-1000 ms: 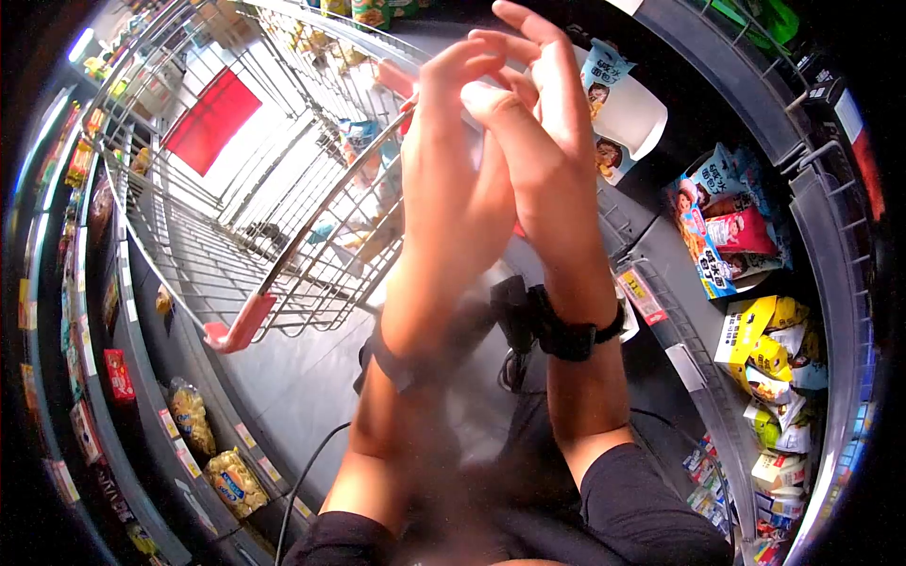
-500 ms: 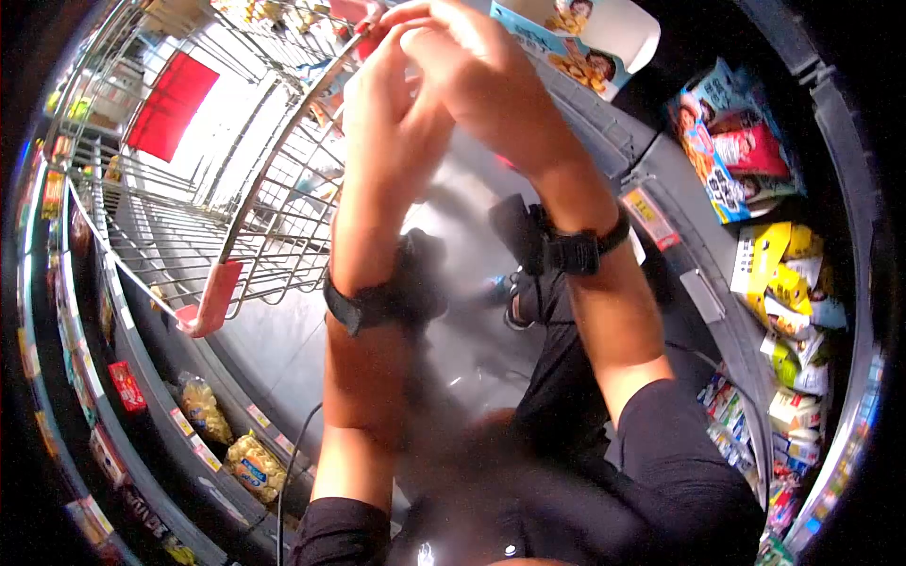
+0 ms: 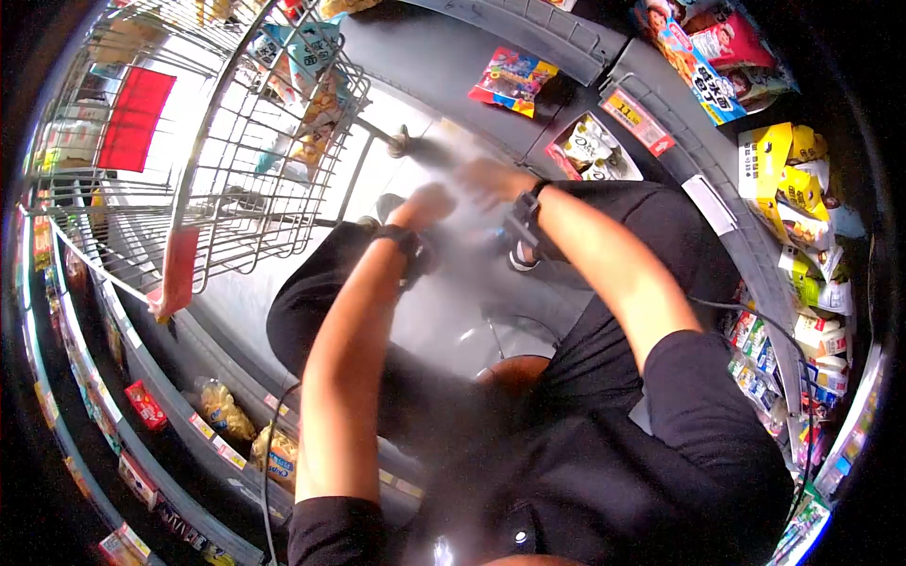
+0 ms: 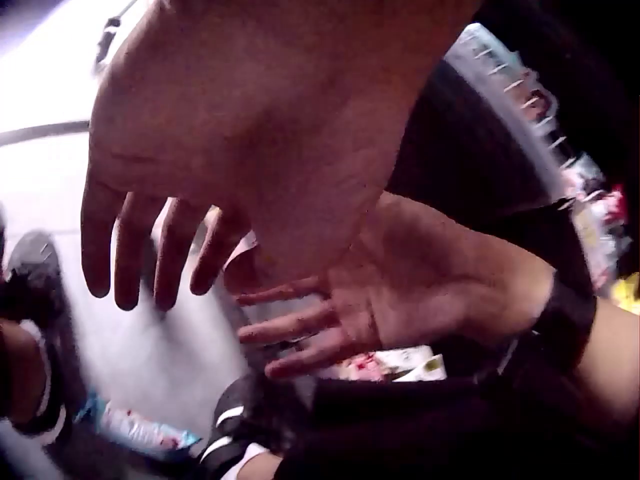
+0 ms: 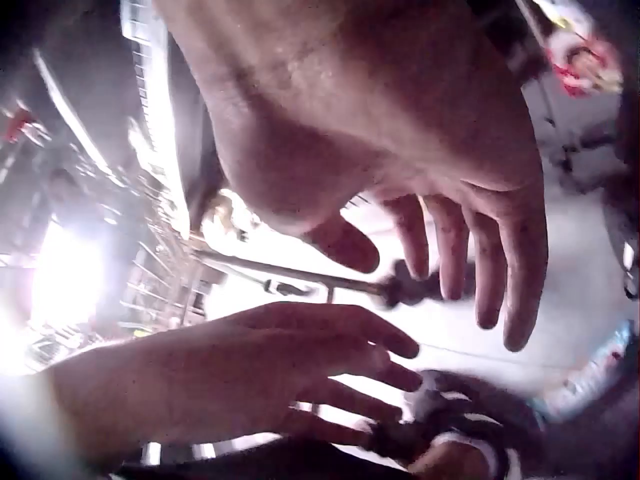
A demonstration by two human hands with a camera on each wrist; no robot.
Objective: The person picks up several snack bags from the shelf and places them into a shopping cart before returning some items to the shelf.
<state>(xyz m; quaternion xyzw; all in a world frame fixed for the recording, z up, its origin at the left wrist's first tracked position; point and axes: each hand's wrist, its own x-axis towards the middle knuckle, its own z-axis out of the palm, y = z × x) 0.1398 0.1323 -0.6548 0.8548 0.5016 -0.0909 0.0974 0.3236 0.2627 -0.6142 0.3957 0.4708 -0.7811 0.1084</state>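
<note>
Both hands hang low over the pale floor between the bent knees, holding nothing. My left hand (image 3: 423,206) has its fingers loosely extended downward in the left wrist view. Just beside it, my right hand (image 3: 494,185) spreads its fingers, palm showing in the left wrist view. The two hands overlap in that view. On the floor near the shoes lies a light blue packet (image 4: 145,430), below both hands. The right wrist view also catches this packet (image 5: 590,375) at its lower right edge. Each wrist wears a dark strap with a camera.
A wire shopping cart (image 3: 226,203) stands at the left, with blue snack bags (image 3: 307,52) inside. Shelving on the right holds a colourful candy bag (image 3: 512,81), a white-and-green packet (image 3: 595,149) and yellow boxed snacks (image 3: 788,179). More shelves (image 3: 142,368) run along the left.
The hands, earlier raised and close together with fingers bent, have come apart and dropped toward the floor. The head view has tilted down, bringing the knees and lower shelf into sight.
</note>
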